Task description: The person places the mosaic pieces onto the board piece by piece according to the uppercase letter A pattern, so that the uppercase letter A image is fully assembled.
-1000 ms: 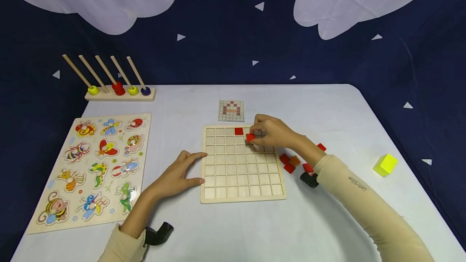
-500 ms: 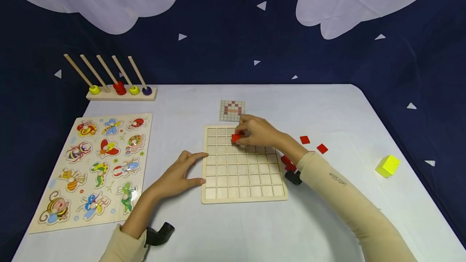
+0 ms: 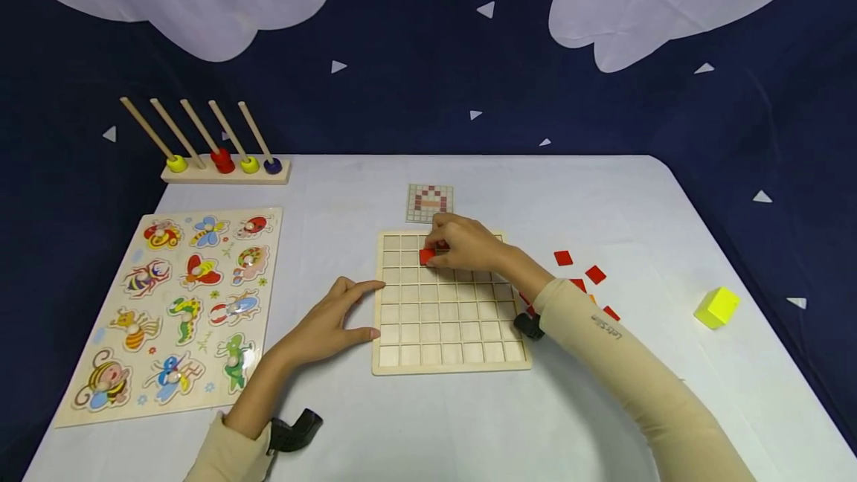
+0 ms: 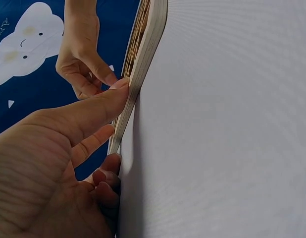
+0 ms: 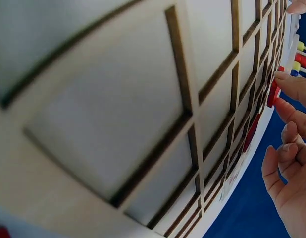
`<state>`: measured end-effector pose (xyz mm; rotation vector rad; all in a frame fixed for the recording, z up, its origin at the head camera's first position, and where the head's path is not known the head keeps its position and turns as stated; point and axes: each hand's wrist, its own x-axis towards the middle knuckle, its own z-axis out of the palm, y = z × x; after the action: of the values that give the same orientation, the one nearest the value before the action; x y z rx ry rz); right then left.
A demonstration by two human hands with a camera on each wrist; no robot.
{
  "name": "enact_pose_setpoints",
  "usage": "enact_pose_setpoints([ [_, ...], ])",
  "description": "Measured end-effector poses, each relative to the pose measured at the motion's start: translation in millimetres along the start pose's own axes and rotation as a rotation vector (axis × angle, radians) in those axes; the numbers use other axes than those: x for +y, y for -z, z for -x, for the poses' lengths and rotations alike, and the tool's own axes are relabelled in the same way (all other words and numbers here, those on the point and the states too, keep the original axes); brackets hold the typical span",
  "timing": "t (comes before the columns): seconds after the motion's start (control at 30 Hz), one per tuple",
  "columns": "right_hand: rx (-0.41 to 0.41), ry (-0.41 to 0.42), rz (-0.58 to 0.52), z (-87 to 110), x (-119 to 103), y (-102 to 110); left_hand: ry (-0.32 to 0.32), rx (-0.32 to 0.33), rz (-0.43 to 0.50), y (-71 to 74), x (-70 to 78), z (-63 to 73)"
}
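My right hand pinches a red square tile between thumb and forefinger, over the second row of a wooden grid board. In the right wrist view this held tile stands tilted at the fingertips. Another red tile lies in the board's far row, mostly covered by the right hand in the head view. My left hand rests at the board's left edge, thumb and forefinger spread and touching the rim. The left wrist view shows its thumb against the board's side.
A small pattern card lies behind the board. Several loose red tiles and an orange one lie to the right, partly behind the sleeve. A yellow block sits farther right. An insect puzzle and a bead-peg stand occupy the left.
My right hand has moved left across the board with the red tile, passing over the tile in the far row. The left hand has stayed at the board's edge.
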<state>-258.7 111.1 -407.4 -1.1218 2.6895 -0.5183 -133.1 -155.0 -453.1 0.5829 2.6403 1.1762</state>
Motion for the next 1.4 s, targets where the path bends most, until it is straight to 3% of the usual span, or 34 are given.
enact_pose_setpoints([
  [0.33, -0.002, 0.001, 0.016, -0.4, 0.4, -3.4, -0.007, 0.007, -0.001, -0.5, -0.1, -0.2],
  [0.77, -0.018, -0.088, -0.065, -2.8, -2.8, -2.9, -0.014, 0.02, -0.01, -0.6, -0.7, 0.0],
  [1.0, -0.033, -0.128, -0.052, -0.7, -3.8, -1.5, -0.018, 0.012, -0.008, -0.9, -2.0, 0.2],
  [1.2, 0.043, -0.099, -0.094, 16.8, 5.0, 12.2, -0.013, 0.005, -0.003, -2.0, -2.0, -0.2],
  [1.4, 0.126, -0.111, -0.087, 53.6, 31.7, 31.6, 0.003, 0.001, -0.006, -1.1, -0.9, 0.4],
])
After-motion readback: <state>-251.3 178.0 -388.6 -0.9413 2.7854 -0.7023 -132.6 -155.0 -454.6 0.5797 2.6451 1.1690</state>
